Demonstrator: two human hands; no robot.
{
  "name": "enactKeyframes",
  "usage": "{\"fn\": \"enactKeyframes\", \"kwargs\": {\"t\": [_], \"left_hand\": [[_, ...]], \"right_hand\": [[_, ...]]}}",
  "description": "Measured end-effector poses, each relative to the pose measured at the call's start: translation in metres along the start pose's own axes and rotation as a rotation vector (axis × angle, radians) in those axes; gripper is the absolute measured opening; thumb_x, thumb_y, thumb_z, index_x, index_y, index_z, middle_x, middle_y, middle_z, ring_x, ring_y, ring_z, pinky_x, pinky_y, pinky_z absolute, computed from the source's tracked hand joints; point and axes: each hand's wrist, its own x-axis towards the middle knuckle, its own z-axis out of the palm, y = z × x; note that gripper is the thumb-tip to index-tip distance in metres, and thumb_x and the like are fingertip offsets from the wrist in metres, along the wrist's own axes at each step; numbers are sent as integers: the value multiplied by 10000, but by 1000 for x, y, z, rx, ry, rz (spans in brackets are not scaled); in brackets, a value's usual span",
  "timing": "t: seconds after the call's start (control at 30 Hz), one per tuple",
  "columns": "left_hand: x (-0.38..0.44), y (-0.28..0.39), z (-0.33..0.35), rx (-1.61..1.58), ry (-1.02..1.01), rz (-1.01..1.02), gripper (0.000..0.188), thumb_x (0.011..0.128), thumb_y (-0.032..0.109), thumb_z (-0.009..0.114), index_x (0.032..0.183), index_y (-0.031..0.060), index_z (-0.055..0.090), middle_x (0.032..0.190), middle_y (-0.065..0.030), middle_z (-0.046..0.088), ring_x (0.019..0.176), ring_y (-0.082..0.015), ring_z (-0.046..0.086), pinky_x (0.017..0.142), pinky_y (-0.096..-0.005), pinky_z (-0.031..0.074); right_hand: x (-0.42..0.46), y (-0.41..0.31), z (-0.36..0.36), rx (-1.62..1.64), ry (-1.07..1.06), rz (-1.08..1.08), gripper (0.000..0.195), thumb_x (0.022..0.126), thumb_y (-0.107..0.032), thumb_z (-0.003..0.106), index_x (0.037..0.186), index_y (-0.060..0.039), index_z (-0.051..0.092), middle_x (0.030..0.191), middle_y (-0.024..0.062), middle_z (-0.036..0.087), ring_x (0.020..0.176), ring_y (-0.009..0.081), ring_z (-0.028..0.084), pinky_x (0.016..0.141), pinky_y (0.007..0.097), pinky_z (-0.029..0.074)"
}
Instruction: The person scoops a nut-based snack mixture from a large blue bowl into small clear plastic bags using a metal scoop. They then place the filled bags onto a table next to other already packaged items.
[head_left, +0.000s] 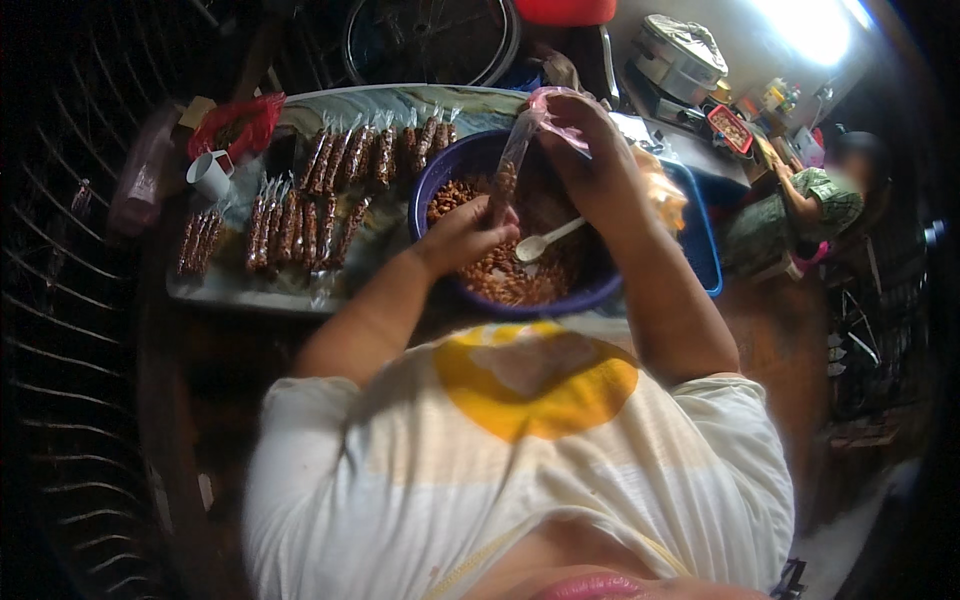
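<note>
My left hand (466, 238) grips the lower part of a narrow clear plastic bag (519, 141), partly filled with nuts that look like peanuts. The bag stands tilted over a purple plastic basin (418, 196). At the bag's top, my right hand (596, 154) holds a pink plastic piece (559, 101); its fingertips are partly hidden. Reddish-brown nuts (491, 276) lie inside the basin. A pale spoon (551, 238) rests in there too, its handle end close under my right wrist.
Filled narrow bags (285, 225) lie in rows on the marbled tabletop (300, 112). A white mug (210, 176) and red plastic bag (238, 124) sit at left. A blue tray (705, 247) is right of the basin. Further right, another person (814, 199) sits beside a red tray (729, 127).
</note>
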Motion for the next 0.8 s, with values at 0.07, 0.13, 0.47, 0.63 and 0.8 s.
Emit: {"fn": "enactKeyframes", "kwargs": {"t": [0.07,0.13,0.47,0.63,0.8], "left_hand": [[0,5,2,51,37,-3,214,922,150,680,1086,64,573,861,7,584,739,-71,541,653,-235,454],[-2,6,3,83,61,40,200,913,158,694,1063,76,590,864,14,586,745,-74,550,648,-232,453],[3,-5,6,-175,93,64,161,948,145,648,1075,59,598,939,-24,654,870,-107,636,807,-250,512],[1,-3,1,-190,108,30,155,966,187,634,1060,68,603,926,-27,657,890,-117,637,846,-265,507],[2,-6,-2,-217,110,233,201,982,266,612,1042,75,604,895,-23,645,892,-123,615,874,-285,487]], "right_hand": [[-8,30,-2,-46,-50,229,253,842,-95,652,1090,-46,636,1065,145,657,976,327,653,901,438,496],[-22,70,-8,-302,-372,347,268,865,-103,604,1126,-45,627,1114,151,653,1018,318,652,912,451,491],[-87,116,6,-959,-1139,136,224,869,-148,547,1021,-143,711,1000,65,705,1033,265,658,867,426,473],[-79,111,2,-1124,-953,59,172,864,-179,573,926,-136,728,967,49,705,973,242,667,786,398,501],[-82,93,8,-1212,-1056,-24,182,865,-175,587,926,-118,749,1002,77,688,959,235,664,757,387,544]]}}
